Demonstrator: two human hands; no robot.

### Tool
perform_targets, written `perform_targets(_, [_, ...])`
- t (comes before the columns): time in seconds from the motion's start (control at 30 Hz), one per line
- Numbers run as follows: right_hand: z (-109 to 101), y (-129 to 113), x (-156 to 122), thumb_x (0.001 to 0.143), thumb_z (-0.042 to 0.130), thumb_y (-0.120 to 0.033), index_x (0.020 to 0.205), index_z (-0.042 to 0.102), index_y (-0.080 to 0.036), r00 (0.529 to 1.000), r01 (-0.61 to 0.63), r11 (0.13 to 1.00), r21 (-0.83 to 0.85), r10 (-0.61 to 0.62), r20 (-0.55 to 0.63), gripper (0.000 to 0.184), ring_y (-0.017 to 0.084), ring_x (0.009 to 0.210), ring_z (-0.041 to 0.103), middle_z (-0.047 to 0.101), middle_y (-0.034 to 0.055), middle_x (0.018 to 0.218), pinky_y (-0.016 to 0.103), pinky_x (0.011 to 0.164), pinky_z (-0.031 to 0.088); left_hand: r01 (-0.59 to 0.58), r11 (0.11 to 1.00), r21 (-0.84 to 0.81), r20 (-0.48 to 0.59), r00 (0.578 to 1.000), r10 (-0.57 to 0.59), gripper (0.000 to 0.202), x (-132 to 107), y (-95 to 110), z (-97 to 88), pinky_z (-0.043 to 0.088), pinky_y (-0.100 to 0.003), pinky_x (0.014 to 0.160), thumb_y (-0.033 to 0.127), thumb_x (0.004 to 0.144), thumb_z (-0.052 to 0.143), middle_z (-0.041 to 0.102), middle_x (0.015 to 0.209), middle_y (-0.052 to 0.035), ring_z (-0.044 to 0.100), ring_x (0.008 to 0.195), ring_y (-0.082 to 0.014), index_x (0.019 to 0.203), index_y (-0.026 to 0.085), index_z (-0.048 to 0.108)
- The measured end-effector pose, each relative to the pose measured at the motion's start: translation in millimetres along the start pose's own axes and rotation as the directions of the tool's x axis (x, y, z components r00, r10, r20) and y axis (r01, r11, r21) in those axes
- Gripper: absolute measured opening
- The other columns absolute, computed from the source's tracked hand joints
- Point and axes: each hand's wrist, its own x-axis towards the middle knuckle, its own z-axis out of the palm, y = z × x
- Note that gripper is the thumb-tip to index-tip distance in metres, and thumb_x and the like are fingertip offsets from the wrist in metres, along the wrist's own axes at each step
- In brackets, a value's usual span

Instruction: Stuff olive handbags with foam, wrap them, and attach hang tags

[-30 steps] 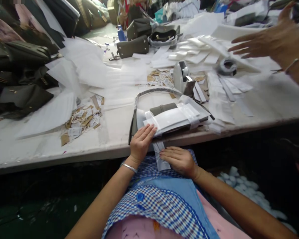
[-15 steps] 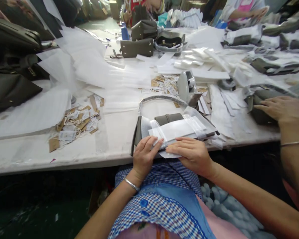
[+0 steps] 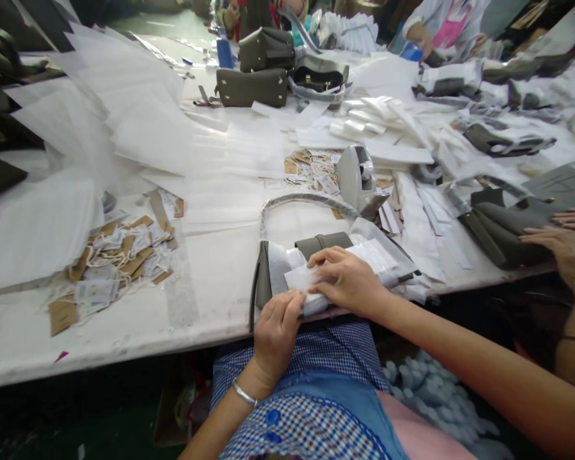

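A grey handbag [image 3: 323, 245] lies flat at the near edge of the white table [image 3: 206, 300], partly wrapped in white foam sheet [image 3: 299, 278], its wrapped handle [image 3: 306, 203] arching away from me. My left hand [image 3: 275, 329] rests at the bag's near edge, fingers curled against the white wrap. My right hand [image 3: 347, 278] lies on top of the bag, fingers pressing the white sheet down flat.
A tape dispenser [image 3: 357, 179] stands just behind the bag. Piles of card tags [image 3: 117, 252] lie to the left, white sheets [image 3: 138, 128] beyond. Another person's hands [image 3: 563, 246] rest on a grey bag [image 3: 503, 227] at the right. More grey bags [image 3: 253, 86] stand at the back.
My right hand rose from the table edge onto the top of the bag, folding the white strip over it. My left hand slid back towards me. The view shifted.
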Motion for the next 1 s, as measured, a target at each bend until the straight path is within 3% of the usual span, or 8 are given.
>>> perform_targets(0.2, [-4.6,7.4,18.1,0.073,0.083,-0.028,0.073,0.072,-0.023,0.981,-0.104,0.994,0.031,0.097,0.169,0.013,0.018,0.094,0.063,0.068,-0.0004,0.103,0.029,0.079,0.049,-0.063,0.996,0.056,-0.001,0.998,0.063,0.045,1.4,-1.6,-1.0,0.052,-0.032,0.096,0.008,0.092,0.057,0.069,0.111,-0.0084,0.065,0.103,-0.019,0.135,0.022,0.056])
perform_targets(0.33, [-3.3,8.4,25.2,0.077,0.081,-0.033,0.079,0.069,-0.021,0.974,-0.153,0.988,0.016,0.148,0.169,0.017,0.014,0.081,0.063,0.066,-0.0013,0.095,0.025,0.07,0.045,-0.124,0.986,0.114,0.0,0.992,0.125,0.045,2.2,-1.8,-2.0,0.052,-0.035,0.099,0.008,0.094,0.054,0.064,0.131,-0.011,0.062,0.114,-0.0224,0.136,0.022,0.057])
perform_targets(0.5, [4.4,9.5,19.9,0.08,0.078,-0.031,0.08,0.064,-0.02,0.984,-0.175,0.984,0.032,0.173,0.038,0.018,0.012,0.072,0.06,0.065,-0.0014,0.087,0.023,0.065,0.044,-0.129,0.983,0.129,0.035,0.991,0.126,0.047,3.9,-2.8,-0.2,0.057,-0.035,0.092,0.01,0.096,0.048,0.066,0.131,-0.0025,0.063,0.11,-0.0237,0.142,0.017,0.05])
perform_targets(0.6, [-10.2,25.0,16.6,0.086,0.068,-0.021,0.092,0.066,-0.02,0.98,-0.134,0.977,0.165,0.155,-0.121,0.006,0.012,0.074,0.063,0.068,0.0001,0.09,0.023,0.068,0.049,-0.135,0.982,0.131,-0.006,0.991,0.137,0.05,3.2,-5.1,2.5,0.059,-0.033,0.086,0.01,0.097,0.044,0.067,0.13,-0.0004,0.064,0.108,-0.023,0.146,0.019,0.046])
perform_targets(0.67, [-34.5,45.5,18.5,0.089,0.064,-0.023,0.102,0.068,-0.021,0.937,-0.144,0.957,0.252,0.214,-0.277,0.013,0.014,0.081,0.066,0.07,0.0026,0.099,0.026,0.077,0.053,-0.152,0.978,0.142,-0.002,0.988,0.154,0.051,1.7,-6.8,3.2,0.06,-0.031,0.085,0.009,0.097,0.042,0.066,0.132,-0.0003,0.064,0.108,-0.0221,0.147,0.019,0.043])
perform_targets(0.77, [-80.0,89.1,32.9,0.089,0.064,-0.03,0.107,0.069,-0.021,0.761,-0.328,0.851,0.41,0.495,-0.419,0.021,0.02,0.101,0.067,0.071,0.0057,0.112,0.032,0.095,0.051,-0.154,0.973,0.17,0.068,0.987,0.145,0.053,-0.6,-8.7,1.9,0.058,-0.03,0.091,0.009,0.097,0.046,0.063,0.136,0.0003,0.062,0.112,-0.0208,0.149,0.02,0.041])
perform_targets(0.87, [-111.7,134.1,60.2,0.092,0.063,-0.034,0.102,0.069,-0.016,0.675,-0.476,0.707,0.523,0.675,-0.298,0.021,0.022,0.104,0.066,0.073,0.0093,0.107,0.033,0.095,0.052,-0.155,0.971,0.182,0.066,0.987,0.145,0.055,-0.8,-11.3,2.0,0.055,-0.028,0.095,0.007,0.095,0.05,0.063,0.136,0.0009,0.062,0.114,-0.0193,0.148,0.02,0.042])
perform_targets(1.0, [-123.0,169.4,97.6,0.097,0.059,-0.038,0.107,0.066,-0.012,0.616,-0.642,0.478,0.599,0.787,0.033,0.029,0.018,0.087,0.068,0.07,0.0089,0.1,0.034,0.08,0.058,-0.231,0.962,0.142,-0.045,0.97,0.24,0.055,0.7,-19.2,14.9,0.049,-0.023,0.097,0.001,0.096,0.04,0.068,0.128,-0.0004,0.064,0.111,-0.0146,0.148,0.019,0.041])
